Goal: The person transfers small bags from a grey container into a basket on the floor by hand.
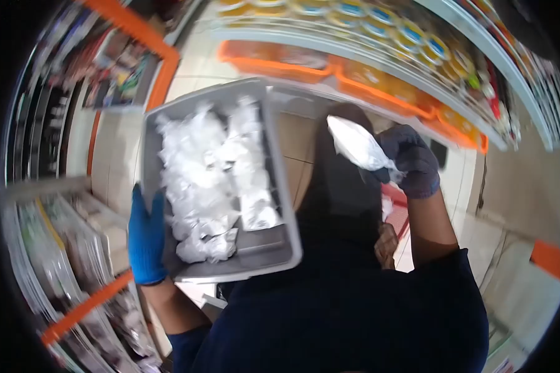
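Shop aisle seen w/ pale tiled floor (305, 155) under bright, even light. Orange-framed shelves (379, 74) w/ rows of yellow-lidded jars (379, 28) are set along the top right, packaged goods stacked beside them. Racks w/ orange rails (84, 304) and flat printed packs (50, 248) are ranged at left.

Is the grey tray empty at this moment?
No. The grey tray, held by the left hand, carries a heap of white plastic packets.
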The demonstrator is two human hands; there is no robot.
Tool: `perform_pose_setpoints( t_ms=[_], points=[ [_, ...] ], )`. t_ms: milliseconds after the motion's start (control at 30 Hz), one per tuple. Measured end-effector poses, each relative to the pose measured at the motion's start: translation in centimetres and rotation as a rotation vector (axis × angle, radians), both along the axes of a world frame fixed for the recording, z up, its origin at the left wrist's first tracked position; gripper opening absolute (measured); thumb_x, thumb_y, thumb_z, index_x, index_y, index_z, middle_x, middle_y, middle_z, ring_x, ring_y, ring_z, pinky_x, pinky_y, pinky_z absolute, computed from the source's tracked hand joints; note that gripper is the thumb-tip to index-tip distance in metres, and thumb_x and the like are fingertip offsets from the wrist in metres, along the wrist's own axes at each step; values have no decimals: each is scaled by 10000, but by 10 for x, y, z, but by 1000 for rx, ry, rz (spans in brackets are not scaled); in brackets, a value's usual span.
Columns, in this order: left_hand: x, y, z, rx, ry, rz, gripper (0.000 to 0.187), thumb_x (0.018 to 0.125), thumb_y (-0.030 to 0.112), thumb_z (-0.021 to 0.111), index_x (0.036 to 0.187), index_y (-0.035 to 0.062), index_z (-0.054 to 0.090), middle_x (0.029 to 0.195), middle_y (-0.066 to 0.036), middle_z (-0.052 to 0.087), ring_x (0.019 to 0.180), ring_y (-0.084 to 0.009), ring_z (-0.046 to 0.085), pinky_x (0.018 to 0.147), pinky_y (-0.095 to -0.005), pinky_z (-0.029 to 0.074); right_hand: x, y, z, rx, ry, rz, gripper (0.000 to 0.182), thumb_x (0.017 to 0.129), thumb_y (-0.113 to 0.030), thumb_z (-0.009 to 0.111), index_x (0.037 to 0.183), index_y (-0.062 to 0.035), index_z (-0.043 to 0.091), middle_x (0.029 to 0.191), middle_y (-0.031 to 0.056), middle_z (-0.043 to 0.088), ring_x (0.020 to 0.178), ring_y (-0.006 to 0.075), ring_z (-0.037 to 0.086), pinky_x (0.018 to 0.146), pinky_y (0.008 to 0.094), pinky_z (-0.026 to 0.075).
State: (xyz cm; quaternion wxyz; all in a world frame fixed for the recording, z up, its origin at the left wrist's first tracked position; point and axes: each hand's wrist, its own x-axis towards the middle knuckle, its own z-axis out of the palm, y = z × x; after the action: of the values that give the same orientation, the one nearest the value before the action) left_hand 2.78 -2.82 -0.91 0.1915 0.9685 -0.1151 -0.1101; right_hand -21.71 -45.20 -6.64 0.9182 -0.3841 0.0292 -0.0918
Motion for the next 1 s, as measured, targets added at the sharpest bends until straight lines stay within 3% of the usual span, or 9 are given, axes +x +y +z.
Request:
perform_pose_setpoints(
  t_ms=[233, 300, 433, 567, 633, 767, 833, 933, 1000],
  points=[
    [-15, 2, 7, -475, -212, -88, 651, 948, 179, 731, 1517, 16, 458, 1545, -252, 477, 1446, -343, 464, 1162, -404, 386, 143, 101, 41, 312, 29, 790, 269, 773, -218, 687, 630, -28, 562, 652, 185, 586, 624, 356, 613, 649, 478, 512],
    [-18, 9, 12, -797, -17, -207, 699, 872, 120, 802, 1495, 22, 499, 1539, -180, 509, 1447, -300, 462, 1174, -398, 370, 165, 130, 30, 350, -33, 890, 230, 787, -206, 668, 687, -22, 571, 654, 175, 582, 616, 339, 605, 645, 471, 508],
    [-32, 14, 37, -804, 229, -270, 737, 783, 128, 857, 1444, -7, 560, 1377, -164, 643, 1314, -267, 586, 1111, -378, 429, 188, 174, 30, 432, 98, 1051, 213, 801, -209, 649, 785, -7, 583, 687, 161, 586, 609, 317, 596, 652, 465, 506],
    [-31, 22, 37, -757, 207, -223, 530, 762, 81, 878, 1252, -4, 695, 1191, -134, 726, 1131, -218, 673, 995, -340, 501, 189, 188, 32, 388, 255, 892, 327, 830, -252, 634, 997, 27, 607, 775, 131, 594, 669, 288, 610, 672, 435, 504],
    [-30, 25, 40, -781, 295, -148, 463, 778, 87, 873, 1199, -17, 712, 1163, -126, 733, 1101, -200, 675, 984, -336, 503, 187, 192, 34, -172, 220, 667, 326, 859, -168, 664, 1122, 21, 622, 937, 135, 644, 805, 261, 666, 771, 422, 548],
    [-31, 24, 33, -805, 308, -71, 461, 812, 92, 844, 1231, -28, 695, 1140, -118, 738, 1067, -175, 679, 958, -322, 514, 186, 208, 52, -792, -27, 383, 488, 832, -47, 770, 1287, 18, 606, 1166, 124, 680, 1022, 230, 701, 924, 387, 571],
    [-32, 19, 33, -811, 352, -5, 458, 827, 94, 830, 1244, -31, 688, 1133, -117, 740, 1053, -168, 680, 946, -317, 518, 185, 208, 50, -853, -100, 314, 520, 793, -119, 862, 1264, -27, 662, 1186, 111, 695, 1081, 263, 697, 938, 368, 574],
    [-32, 18, 35, -761, 270, -85, 409, 930, 141, 712, 1296, -31, 658, 1114, -112, 739, 1018, -156, 677, 905, -304, 522, 178, 199, 50, -1215, -259, 292, 247, 839, -208, 847, 1055, -113, 776, 1177, 108, 713, 1049, 275, 718, 891, 381, 606],
    [-27, 24, 30, -776, 118, -59, 405, 955, 159, 678, 1317, -21, 650, 1162, -124, 729, 1087, -164, 654, 956, -317, 494, 178, 184, 47, -1340, -438, 314, 238, 865, -209, 823, 1067, -100, 763, 1161, 103, 716, 1038, 260, 723, 883, 373, 607]
  ],
)
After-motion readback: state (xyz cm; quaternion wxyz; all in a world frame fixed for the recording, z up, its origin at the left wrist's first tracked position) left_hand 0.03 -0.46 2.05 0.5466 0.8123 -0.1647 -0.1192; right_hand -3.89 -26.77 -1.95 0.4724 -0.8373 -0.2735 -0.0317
